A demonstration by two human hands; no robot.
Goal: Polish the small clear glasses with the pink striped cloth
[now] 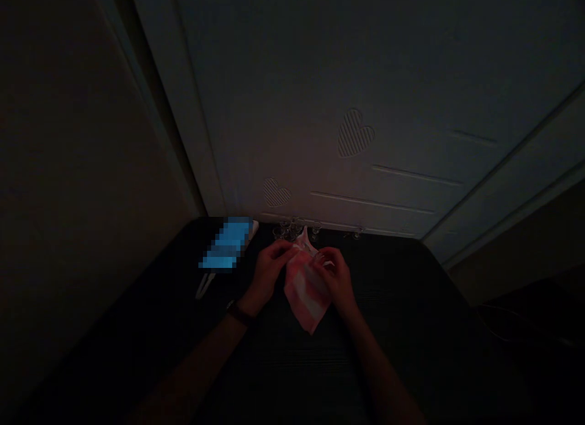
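In dim light, a pink and white cloth [304, 291] hangs between my two hands over the dark tabletop. My left hand [269, 270] pinches its upper left edge with thumb and forefinger; a dark band is round that wrist. At the cloth's upper right, my right hand [336, 276] has its fingers closed, with a small shiny clear or metal piece at the fingertips, too dark to name. Just behind the cloth, several small shiny objects [286, 231] stand close together near the wall, partly hidden by the cloth and my hands.
A phone with a lit, blurred screen [226, 245] lies to the left, a white cable [205, 285] beside it. Another small shiny object [357, 233] sits at the right by the back panel [402, 193], which has raised hearts. The dark table [292, 376] extends toward me.
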